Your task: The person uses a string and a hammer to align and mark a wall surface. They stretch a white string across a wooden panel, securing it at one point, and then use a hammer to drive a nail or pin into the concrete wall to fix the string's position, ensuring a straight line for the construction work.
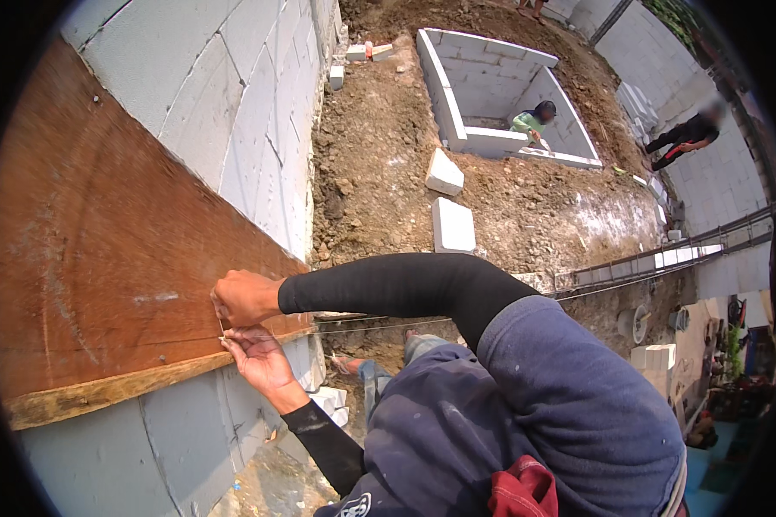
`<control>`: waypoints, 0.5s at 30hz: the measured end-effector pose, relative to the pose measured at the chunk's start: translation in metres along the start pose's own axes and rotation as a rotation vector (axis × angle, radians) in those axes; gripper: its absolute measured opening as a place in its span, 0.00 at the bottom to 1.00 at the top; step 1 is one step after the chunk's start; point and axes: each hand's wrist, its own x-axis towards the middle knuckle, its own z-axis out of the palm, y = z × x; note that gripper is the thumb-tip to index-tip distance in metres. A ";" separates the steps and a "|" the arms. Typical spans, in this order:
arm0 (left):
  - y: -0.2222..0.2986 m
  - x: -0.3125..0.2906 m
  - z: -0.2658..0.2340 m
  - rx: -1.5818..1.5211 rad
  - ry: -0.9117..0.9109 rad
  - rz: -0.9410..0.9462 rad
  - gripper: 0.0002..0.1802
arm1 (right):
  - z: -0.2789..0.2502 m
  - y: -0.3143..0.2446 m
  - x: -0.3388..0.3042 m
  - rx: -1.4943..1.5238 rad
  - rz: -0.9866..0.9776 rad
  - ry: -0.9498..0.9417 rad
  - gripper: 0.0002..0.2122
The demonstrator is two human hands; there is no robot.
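Observation:
My right hand (246,297), at the end of a black-sleeved arm, is closed with its fingertips curled down against a brown wooden board (138,267). Just below it, my left hand (263,360) pinches a thin string (362,328), thumb and fingers together near the board's lower edge. A short, thin, pale piece (222,327) shows between the two hands; whether it is a nail or a length of string I cannot tell. From the hands the string stretches off to the right, passing behind my right arm. What lies inside my right fingers is hidden.
Grey block walls (177,439) stand below and above the board. Loose white blocks (453,226) lie on the rough soil. Beyond is a block-lined pit (444,90) with one person in it; another stands at right. A rebar frame (707,241) crosses at right.

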 end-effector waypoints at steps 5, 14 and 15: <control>0.009 0.009 -0.008 0.071 -0.123 -0.048 0.09 | -0.018 -0.038 -0.006 -0.077 -0.015 -0.015 0.04; 0.018 0.010 -0.039 0.161 -0.283 -0.183 0.18 | 0.010 -0.059 -0.049 -0.422 -0.209 -0.011 0.07; 0.016 0.012 -0.041 0.099 -0.299 -0.231 0.18 | 0.006 -0.053 -0.052 -0.459 -0.262 -0.027 0.07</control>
